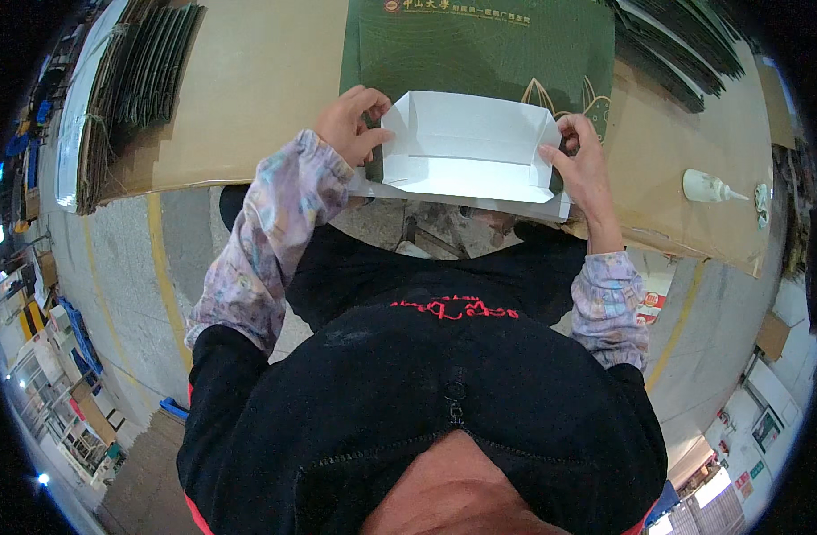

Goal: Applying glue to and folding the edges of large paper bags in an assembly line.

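A green paper bag (462, 53) with gold print lies flat before me, its white inner bottom (471, 129) spread open at the near end, the side folds standing up a little. At the left end of that white part is my left hand (350, 125), fingers curled and thumb bent in, pinching the bag's edge. My right hand (587, 165) pinches the right end between thumb and forefinger. The fingertips of both hands partly cover the folds they hold. A white strip of the bag reaches along the table's front edge.
The tan table (239, 89) carries a stack of folded dark green bags (154, 67) at the left and more dark green bags (680, 45) at the far right. A white squeeze bottle (707, 186) with a thin nozzle lies on the right side. Grey floor with yellow lines shows below.
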Available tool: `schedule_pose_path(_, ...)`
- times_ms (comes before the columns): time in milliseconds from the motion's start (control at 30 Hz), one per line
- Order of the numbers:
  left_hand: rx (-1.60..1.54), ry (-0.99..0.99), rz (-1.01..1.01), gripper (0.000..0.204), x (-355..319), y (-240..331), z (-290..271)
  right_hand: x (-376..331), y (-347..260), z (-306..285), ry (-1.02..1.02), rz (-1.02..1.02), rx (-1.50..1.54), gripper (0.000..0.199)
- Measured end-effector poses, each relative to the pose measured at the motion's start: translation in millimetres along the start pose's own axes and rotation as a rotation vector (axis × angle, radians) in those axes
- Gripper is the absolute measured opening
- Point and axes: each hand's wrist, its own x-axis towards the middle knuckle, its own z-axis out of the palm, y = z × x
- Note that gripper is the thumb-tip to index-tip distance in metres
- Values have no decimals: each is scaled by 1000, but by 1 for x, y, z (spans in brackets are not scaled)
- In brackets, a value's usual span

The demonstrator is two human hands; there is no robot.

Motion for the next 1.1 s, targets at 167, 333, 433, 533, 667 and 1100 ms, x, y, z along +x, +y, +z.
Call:
schedule_pose_path(167, 128, -76, 37, 24, 11, -2, -4, 7, -2, -3, -34, -3, -19, 31)
schedule_pose_path(333, 470, -86, 259, 23, 16, -8, -5, 11, 1, -1, -79, 29, -2, 25)
schedule_pose_path(433, 466, -52, 377, 17, 10, -5, 1, 7, 2, 0, -87, 8, 16, 24)
schedule_pose_path(533, 570, -94, 331, 10, 2, 1, 5, -3, 3, 1, 34, -198, -57, 20)
schedule_pose_path(667, 663, -182, 328, 8, 1, 4, 1, -5, 1, 2, 110, -425, -280, 19)
schedule_pose_path(1100, 912, -225, 710, 53, 1, -5, 12, -9, -37, 17, -236, -676, -782, 49)
